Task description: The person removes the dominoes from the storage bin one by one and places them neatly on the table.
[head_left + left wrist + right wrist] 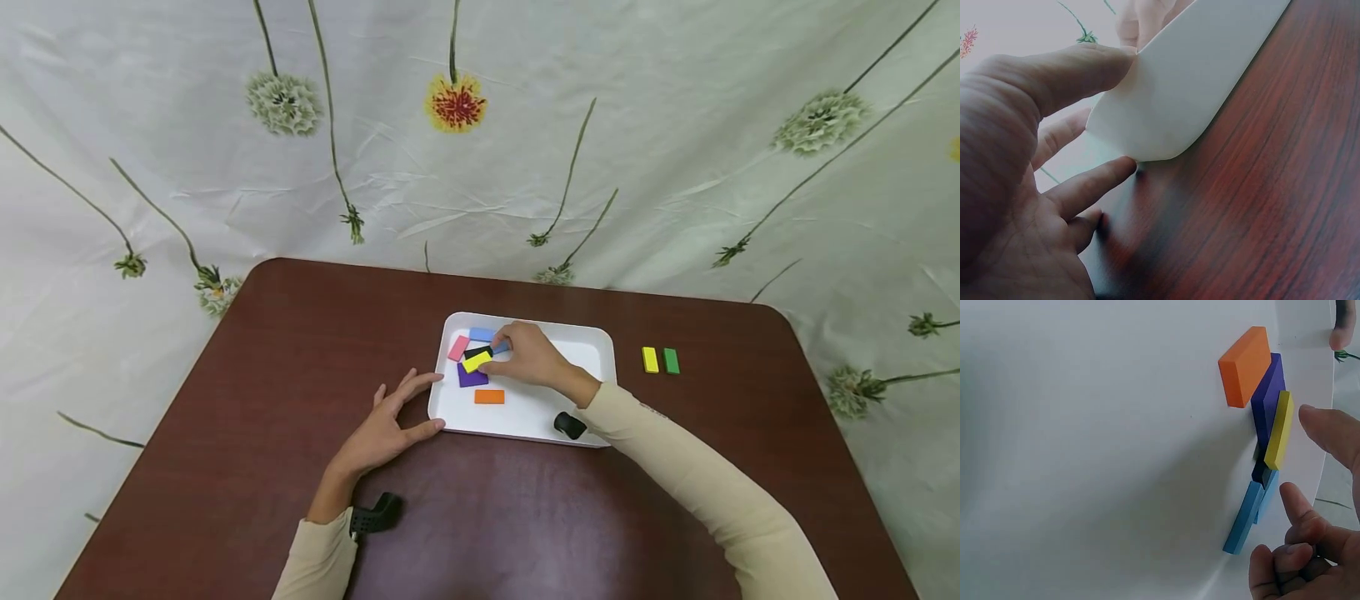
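A white tray (525, 421) holds several coloured rectangular blocks near its left end. My right hand (532, 358) is over them, thumb and index finger apart beside a yellow block (1279, 431), its other fingers curled in; no block is in its grip. The yellow block lies tilted on a purple block (1269, 397) and a black block (478, 352). Two light blue blocks (1244, 517), a pink block (458, 347) and an orange block (1247, 365) lie around these. My left hand (384, 432) touches the tray's left edge with extended thumb and fingertips, also seen at the tray wall (1166, 94).
To the right of the tray, a yellow block (650, 360) and a green block (671, 361) stand side by side on the brown table (337, 333). Black wrist devices (570, 426) are on both wrists. A white flowered cloth (525, 167) hangs behind the table.
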`<act>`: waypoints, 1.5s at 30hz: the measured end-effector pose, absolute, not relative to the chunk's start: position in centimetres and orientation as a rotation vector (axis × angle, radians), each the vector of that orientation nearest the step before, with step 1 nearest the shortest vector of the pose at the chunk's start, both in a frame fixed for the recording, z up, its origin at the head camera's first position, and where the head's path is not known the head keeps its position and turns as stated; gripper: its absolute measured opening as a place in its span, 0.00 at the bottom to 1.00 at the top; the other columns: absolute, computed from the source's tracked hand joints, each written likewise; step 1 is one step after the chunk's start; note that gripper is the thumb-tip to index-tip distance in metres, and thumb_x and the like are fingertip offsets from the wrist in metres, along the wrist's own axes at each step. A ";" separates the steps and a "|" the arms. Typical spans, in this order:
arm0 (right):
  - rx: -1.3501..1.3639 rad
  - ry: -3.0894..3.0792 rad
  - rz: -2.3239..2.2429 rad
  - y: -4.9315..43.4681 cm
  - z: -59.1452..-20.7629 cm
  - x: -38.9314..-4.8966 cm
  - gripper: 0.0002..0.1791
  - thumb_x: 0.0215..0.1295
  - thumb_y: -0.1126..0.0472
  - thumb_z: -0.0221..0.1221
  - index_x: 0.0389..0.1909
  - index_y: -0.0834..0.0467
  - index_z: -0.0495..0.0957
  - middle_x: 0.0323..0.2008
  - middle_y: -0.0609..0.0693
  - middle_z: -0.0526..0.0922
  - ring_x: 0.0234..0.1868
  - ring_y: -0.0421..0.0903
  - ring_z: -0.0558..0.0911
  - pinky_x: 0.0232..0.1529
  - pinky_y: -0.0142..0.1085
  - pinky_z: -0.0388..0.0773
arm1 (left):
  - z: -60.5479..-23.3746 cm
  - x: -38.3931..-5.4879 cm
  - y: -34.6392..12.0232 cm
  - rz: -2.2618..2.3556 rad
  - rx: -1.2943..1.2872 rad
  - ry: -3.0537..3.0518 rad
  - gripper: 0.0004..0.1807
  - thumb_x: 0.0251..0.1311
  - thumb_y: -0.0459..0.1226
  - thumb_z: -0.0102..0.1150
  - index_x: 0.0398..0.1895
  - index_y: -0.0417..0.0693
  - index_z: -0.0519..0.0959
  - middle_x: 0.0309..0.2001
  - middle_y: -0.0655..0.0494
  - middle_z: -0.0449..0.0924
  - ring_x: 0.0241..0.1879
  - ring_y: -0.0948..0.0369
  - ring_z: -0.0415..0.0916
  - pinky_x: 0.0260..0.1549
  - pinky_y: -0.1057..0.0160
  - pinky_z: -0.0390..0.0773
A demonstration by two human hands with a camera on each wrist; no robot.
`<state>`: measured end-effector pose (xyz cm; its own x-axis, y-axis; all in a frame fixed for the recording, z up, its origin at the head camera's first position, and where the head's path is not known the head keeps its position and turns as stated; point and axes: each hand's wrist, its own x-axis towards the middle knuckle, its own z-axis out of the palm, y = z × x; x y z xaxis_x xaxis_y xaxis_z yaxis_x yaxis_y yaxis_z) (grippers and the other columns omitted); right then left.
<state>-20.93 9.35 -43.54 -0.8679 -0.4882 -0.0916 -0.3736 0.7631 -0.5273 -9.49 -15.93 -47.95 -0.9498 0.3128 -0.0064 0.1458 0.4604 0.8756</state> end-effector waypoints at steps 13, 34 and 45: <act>-0.802 2.652 -0.755 8.5 -43.9 -21.5 0.21 0.54 0.56 0.74 0.46 0.60 0.83 0.31 0.50 0.76 0.36 0.43 0.72 0.41 0.34 0.69 | -47.9 -9.5 -15.8 1.504 0.397 2.528 0.36 0.59 0.45 0.71 0.71 0.57 0.68 0.74 0.50 0.65 0.80 0.46 0.42 0.69 0.31 0.25; -0.925 2.581 -0.772 8.5 -44.2 -22.1 0.12 0.60 0.65 0.70 0.44 0.62 0.84 0.25 0.47 0.69 0.31 0.41 0.67 0.37 0.31 0.63 | -47.8 -9.3 -15.9 1.516 0.403 2.526 0.36 0.59 0.45 0.71 0.71 0.57 0.69 0.74 0.49 0.65 0.80 0.45 0.42 0.69 0.31 0.25; -0.937 2.561 -0.787 8.5 -43.9 -22.0 0.11 0.61 0.63 0.70 0.43 0.62 0.83 0.24 0.47 0.69 0.31 0.41 0.67 0.37 0.31 0.63 | -47.8 -9.4 -15.9 1.506 0.395 2.534 0.36 0.59 0.45 0.71 0.71 0.56 0.69 0.73 0.48 0.65 0.80 0.45 0.43 0.69 0.31 0.26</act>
